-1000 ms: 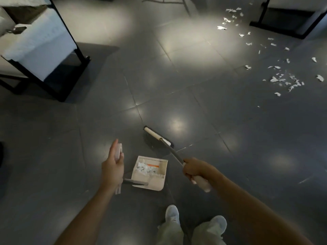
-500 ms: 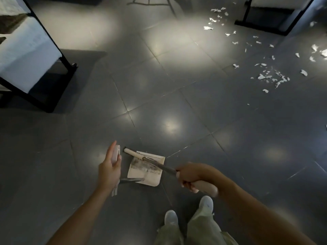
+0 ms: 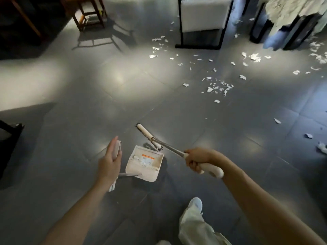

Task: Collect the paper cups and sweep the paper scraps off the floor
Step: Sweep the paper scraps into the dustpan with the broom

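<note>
My left hand [image 3: 110, 164] grips the upright white handle of a cream dustpan [image 3: 144, 163] that rests on the dark tiled floor with a few paper scraps and an orange label inside. My right hand [image 3: 195, 159] holds the white grip of a broom [image 3: 150, 137]; its brush head hovers just beyond the pan's far edge. White paper scraps [image 3: 216, 87] lie scattered over the floor ahead and to the right, with more scraps [image 3: 254, 57] near the furniture. No paper cups show.
A black-framed white chair [image 3: 201, 20] stands ahead, a wooden stool [image 3: 88, 15] at the back left, and dark furniture [image 3: 290, 29] at the far right. A black frame [image 3: 10, 131] sits at the left edge. My shoe [image 3: 195, 203] and trouser leg are below.
The view has swung up and to the right, bringing more scraps and furniture into sight. The broom head has lifted off the dustpan and moved forward past its far edge.
</note>
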The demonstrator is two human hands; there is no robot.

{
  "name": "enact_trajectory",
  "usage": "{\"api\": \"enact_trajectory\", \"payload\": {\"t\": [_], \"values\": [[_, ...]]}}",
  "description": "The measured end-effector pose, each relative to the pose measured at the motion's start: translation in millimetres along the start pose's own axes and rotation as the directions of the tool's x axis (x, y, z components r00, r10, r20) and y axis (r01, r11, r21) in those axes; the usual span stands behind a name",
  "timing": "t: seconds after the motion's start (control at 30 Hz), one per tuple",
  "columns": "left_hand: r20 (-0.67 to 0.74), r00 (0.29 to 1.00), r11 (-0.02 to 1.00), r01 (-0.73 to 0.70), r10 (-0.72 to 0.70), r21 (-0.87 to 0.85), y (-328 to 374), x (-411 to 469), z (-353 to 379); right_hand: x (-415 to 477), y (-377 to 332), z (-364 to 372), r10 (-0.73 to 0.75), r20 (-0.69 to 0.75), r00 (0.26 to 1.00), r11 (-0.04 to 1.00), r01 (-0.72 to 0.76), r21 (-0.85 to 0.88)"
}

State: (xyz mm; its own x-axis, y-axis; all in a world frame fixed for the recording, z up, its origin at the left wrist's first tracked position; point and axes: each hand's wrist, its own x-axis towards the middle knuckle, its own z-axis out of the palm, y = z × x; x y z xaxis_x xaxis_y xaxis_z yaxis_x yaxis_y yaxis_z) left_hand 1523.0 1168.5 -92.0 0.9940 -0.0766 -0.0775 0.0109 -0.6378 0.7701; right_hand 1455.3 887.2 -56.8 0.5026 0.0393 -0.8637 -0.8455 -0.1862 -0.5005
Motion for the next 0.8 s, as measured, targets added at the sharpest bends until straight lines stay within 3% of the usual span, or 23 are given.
{"api": "enact_trajectory", "payload": {"t": [0.13, 0.3, 0.43, 0.8], "values": [[0.049, 0.989, 0.986, -0.141, 0.137, 0.094, 71.8, 55.2, 57.3, 10.8, -2.9, -79.6, 0.014, -0.122, 0.992, 0.985, 0.007, 0.171], [0.187, 0.951, 0.964, -0.26, 0.247, 0.049, 155.7, 104.5, 142.2, 5.4, 13.4, -166.2, 0.025, -0.282, 0.959, 0.91, 0.095, 0.403], [0.286, 0.907, 0.941, -0.334, 0.307, 0.049, 218.4, 143.1, 214.8, 16.0, 37.6, -235.1, 0.072, -0.419, 0.905, 0.859, 0.158, 0.488], [0.565, 0.698, 0.879, -0.462, 0.44, -0.114, 364.1, 230.0, 408.7, 18.1, 110.5, -382.6, 0.3, -0.61, 0.734, 0.709, 0.257, 0.657]]}}
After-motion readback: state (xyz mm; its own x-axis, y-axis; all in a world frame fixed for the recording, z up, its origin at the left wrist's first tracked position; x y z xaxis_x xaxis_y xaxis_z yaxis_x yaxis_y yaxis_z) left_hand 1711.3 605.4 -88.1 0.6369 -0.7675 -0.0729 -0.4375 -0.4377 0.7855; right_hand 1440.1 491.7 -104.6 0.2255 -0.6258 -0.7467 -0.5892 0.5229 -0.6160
